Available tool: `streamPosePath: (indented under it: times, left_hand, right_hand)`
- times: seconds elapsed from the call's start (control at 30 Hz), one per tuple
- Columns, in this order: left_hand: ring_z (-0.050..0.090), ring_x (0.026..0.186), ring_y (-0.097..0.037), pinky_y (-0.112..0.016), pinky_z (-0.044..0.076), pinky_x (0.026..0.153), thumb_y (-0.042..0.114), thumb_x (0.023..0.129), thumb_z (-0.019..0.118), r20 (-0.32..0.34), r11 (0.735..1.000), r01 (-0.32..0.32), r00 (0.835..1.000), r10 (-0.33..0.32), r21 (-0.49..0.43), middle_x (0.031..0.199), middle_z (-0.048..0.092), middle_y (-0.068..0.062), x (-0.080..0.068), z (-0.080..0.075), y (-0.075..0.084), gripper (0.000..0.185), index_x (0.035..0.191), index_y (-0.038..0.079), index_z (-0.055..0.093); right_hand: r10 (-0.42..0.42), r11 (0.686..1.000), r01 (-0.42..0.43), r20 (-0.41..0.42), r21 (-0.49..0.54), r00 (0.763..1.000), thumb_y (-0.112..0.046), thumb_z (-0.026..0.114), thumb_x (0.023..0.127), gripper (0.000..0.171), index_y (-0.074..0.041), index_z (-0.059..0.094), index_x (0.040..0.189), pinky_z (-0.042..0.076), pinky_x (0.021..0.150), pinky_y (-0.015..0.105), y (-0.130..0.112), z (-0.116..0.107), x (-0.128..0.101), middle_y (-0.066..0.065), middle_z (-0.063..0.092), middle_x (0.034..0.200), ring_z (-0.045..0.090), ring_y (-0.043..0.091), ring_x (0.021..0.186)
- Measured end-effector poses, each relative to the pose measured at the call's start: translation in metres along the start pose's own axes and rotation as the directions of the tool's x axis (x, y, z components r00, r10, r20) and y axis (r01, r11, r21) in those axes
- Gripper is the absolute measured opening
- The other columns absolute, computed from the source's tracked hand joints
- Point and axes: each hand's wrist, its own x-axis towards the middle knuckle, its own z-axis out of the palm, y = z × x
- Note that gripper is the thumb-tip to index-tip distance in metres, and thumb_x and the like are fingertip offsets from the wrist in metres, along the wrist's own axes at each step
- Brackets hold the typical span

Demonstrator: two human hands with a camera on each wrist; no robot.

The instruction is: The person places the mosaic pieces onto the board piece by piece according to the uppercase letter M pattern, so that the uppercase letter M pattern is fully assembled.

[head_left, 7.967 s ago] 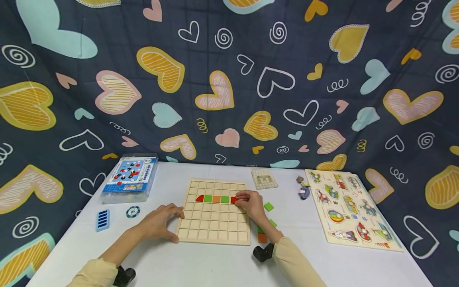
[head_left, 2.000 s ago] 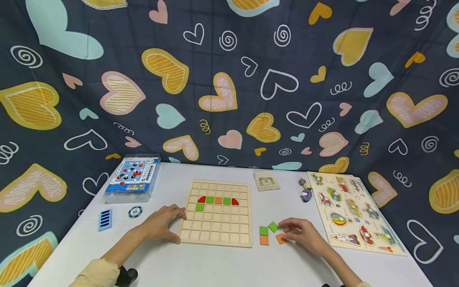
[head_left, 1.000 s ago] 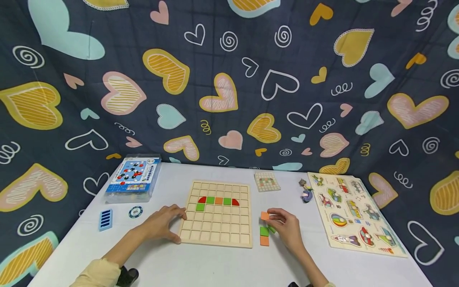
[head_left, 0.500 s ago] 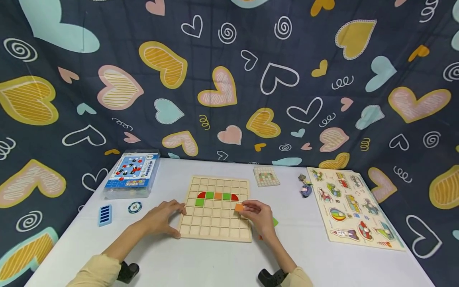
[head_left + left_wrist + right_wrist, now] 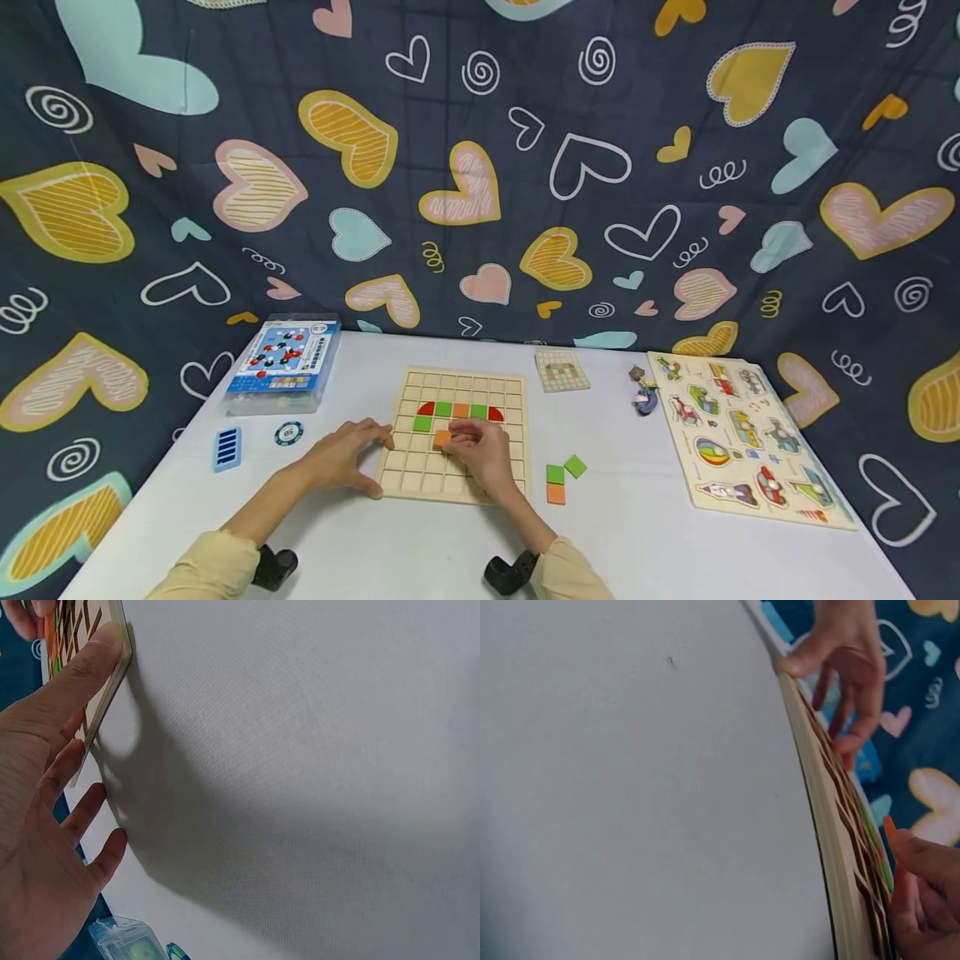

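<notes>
My right hand [image 5: 483,457] pinches an orange square tile [image 5: 442,439] between thumb and fingers, over the middle of the wooden grid board [image 5: 412,482]. In the right wrist view the orange tile [image 5: 889,827] stands tilted at the fingertips; whether it touches the board cannot be told. A row of red, green and orange tiles [image 5: 461,411] lies in the board's cells, with a green tile [image 5: 422,424] below its left part. My left hand [image 5: 339,457] rests against the board's left side, thumb at the near corner. Its other fingers [image 5: 94,810] spread loosely in the left wrist view.
Right of the board lie two green tiles [image 5: 555,474] and an orange tile [image 5: 556,494]. A pattern card [image 5: 562,372], a small figurine [image 5: 642,400] and a picture puzzle board [image 5: 742,483] lie farther right. At left are a boxed set [image 5: 288,358], a round chip [image 5: 288,433] and a blue block [image 5: 227,450].
From the row's right-end red tile, my right hand has gone to the loose tiles, picked up an orange one and carried it left over the board. A green tile now lies below the row.
</notes>
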Motion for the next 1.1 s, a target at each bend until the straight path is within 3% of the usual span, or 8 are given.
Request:
streamPosePath:
  times: [0.17, 0.4, 0.57, 0.8, 1.0, 1.1]
  left_hand:
    - [0.048, 0.118, -0.037, -0.059, 0.041, 0.096, 0.03, 0.059, 0.09, 0.008, 1.0, 0.004, 1.0, -0.004, -0.015, 0.135, 0.054, -0.01, -0.001, 0.0, -0.001, 0.054, 0.103, 0.022, 0.061]
    - [0.049, 0.115, -0.038, -0.06, 0.042, 0.093, 0.033, 0.059, 0.089, 0.004, 0.999, -0.04, 0.999, 0.04, -0.015, 0.133, 0.055, -0.011, -0.002, 0.002, -0.002, 0.054, 0.104, 0.021, 0.061]
    - [0.049, 0.115, -0.038, -0.06, 0.042, 0.092, 0.033, 0.059, 0.089, 0.001, 0.999, -0.039, 0.999, 0.039, -0.006, 0.132, 0.056, -0.01, -0.002, 0.002, -0.003, 0.054, 0.104, 0.021, 0.061]
    - [0.05, 0.114, -0.037, -0.06, 0.042, 0.093, 0.033, 0.059, 0.089, 0.001, 0.999, -0.034, 0.999, 0.034, -0.007, 0.133, 0.056, -0.011, -0.003, 0.001, -0.002, 0.054, 0.103, 0.021, 0.061]
    - [0.049, 0.115, -0.037, -0.06, 0.042, 0.094, 0.032, 0.059, 0.09, 0.003, 1.0, -0.022, 1.0, 0.022, -0.002, 0.133, 0.056, -0.011, -0.002, 0.001, -0.001, 0.054, 0.104, 0.02, 0.061]
    - [0.049, 0.115, -0.037, -0.059, 0.042, 0.094, 0.031, 0.059, 0.09, 0.0, 1.0, -0.02, 1.0, 0.02, -0.003, 0.132, 0.056, -0.011, -0.001, 0.0, -0.001, 0.054, 0.103, 0.02, 0.061]
  right_hand:
    - [-0.049, 0.998, 0.05, 0.033, -0.025, 0.998, 0.006, 0.078, 0.072, 0.024, 0.007, 0.069, 0.095, 0.052, 0.061, 0.016, -0.001, 0.013, 0.003, 0.014, 0.071, 0.088, 0.065, 0.011, 0.072]
    - [-0.08, 0.996, 0.082, 0.06, -0.026, 0.995, 0.007, 0.08, 0.069, 0.026, 0.008, 0.069, 0.091, 0.052, 0.06, 0.016, 0.002, 0.021, 0.008, 0.016, 0.071, 0.086, 0.064, 0.01, 0.069]
    - [-0.056, 0.998, 0.056, 0.065, 0.005, 0.996, 0.008, 0.081, 0.067, 0.029, 0.008, 0.068, 0.093, 0.055, 0.062, 0.018, 0.002, 0.021, 0.009, 0.018, 0.071, 0.087, 0.067, 0.017, 0.071]
    - [-0.045, 0.996, 0.036, 0.117, 0.076, 0.992, 0.014, 0.075, 0.071, 0.027, 0.015, 0.064, 0.097, 0.057, 0.067, 0.025, -0.015, 0.02, 0.006, 0.029, 0.067, 0.09, 0.068, 0.04, 0.08]
    - [-0.041, 0.998, 0.035, 0.103, 0.056, 0.994, 0.01, 0.075, 0.073, 0.026, 0.01, 0.066, 0.098, 0.056, 0.068, 0.021, -0.014, 0.012, 0.005, 0.023, 0.069, 0.091, 0.07, 0.033, 0.081]
    - [-0.024, 0.997, 0.016, 0.107, 0.069, 0.994, 0.011, 0.073, 0.076, 0.027, 0.013, 0.065, 0.101, 0.057, 0.071, 0.028, -0.023, -0.006, 0.002, 0.028, 0.067, 0.096, 0.068, 0.039, 0.085]
